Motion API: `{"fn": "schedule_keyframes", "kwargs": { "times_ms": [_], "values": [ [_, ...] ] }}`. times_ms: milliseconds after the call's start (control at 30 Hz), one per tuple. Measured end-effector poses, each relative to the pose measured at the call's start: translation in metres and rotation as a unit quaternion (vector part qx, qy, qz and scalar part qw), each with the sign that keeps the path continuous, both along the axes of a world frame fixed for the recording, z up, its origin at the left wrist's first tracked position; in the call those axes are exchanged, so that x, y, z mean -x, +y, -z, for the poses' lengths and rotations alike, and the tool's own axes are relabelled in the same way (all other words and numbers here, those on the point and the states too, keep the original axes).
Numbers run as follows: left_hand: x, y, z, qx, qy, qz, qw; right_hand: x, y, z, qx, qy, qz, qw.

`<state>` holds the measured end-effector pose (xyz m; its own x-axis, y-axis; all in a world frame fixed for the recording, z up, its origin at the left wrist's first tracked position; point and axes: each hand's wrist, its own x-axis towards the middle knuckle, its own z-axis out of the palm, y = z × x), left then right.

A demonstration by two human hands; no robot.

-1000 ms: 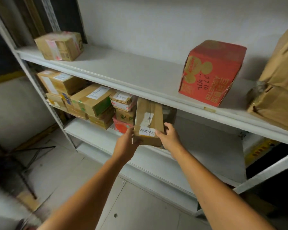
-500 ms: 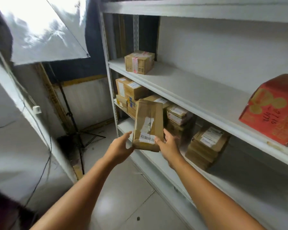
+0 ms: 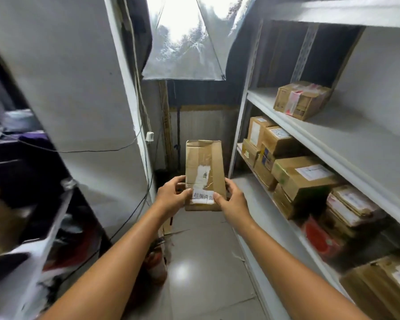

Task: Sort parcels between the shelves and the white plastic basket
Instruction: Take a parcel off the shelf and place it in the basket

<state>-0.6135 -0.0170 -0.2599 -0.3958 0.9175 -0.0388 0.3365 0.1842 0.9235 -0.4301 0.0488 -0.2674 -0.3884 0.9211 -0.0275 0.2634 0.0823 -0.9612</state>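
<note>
Parcel (image 3: pixel 204 167) comes off the shelves (image 3: pixel 356 135), left hand (image 3: pixel 171 195) and right hand (image 3: pixel 233 200) fingers curled round its sides, probably headed for the basket.

Head camera faces forward-down along the aisle.

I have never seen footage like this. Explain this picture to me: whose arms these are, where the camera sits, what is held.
No machine here: a person wears a wide-angle camera on the head, looking forward and down, so you see their own arms. The left hand and right hand grip a brown parcel with a white label, upright in the aisle. On the right, white shelves carry a taped box on one level and stacked cardboard parcels below.
</note>
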Motion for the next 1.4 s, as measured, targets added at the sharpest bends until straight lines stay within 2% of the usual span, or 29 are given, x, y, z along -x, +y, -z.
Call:
{"fn": "schedule_keyframes", "kwargs": {
  "times_ms": [100,200,333,533,933,1067,1400],
  "values": [
    [0.013,-0.016,0.009,0.013,0.0,-0.072,0.997,0.023,0.007,0.008,0.002,0.002,-0.063,0.998],
    [0.016,-0.042,0.021,0.025,0.046,-0.179,0.982,0.039,0.008,0.014,0.004,0.004,-0.151,0.989],
    [-0.009,-0.091,0.033,0.029,-0.002,-0.297,0.954,0.047,-0.008,0.022,-0.005,-0.003,-0.289,0.957],
    [-0.062,-0.183,0.047,0.061,-0.002,-0.413,0.908,0.046,-0.068,0.04,-0.023,-0.051,-0.422,0.905],
    [-0.118,-0.407,0.077,0.058,-0.049,-0.606,0.792,0.089,-0.279,0.088,-0.009,-0.09,-0.629,0.772],
    [-0.108,-0.488,0.097,0.031,-0.104,-0.661,0.742,0.125,-0.363,0.098,0.003,-0.091,-0.688,0.72],
    [-0.039,-0.695,0.154,0.007,-0.15,-0.753,0.64,0.233,-0.583,0.133,-0.023,-0.093,-0.76,0.643]
  ]
}}
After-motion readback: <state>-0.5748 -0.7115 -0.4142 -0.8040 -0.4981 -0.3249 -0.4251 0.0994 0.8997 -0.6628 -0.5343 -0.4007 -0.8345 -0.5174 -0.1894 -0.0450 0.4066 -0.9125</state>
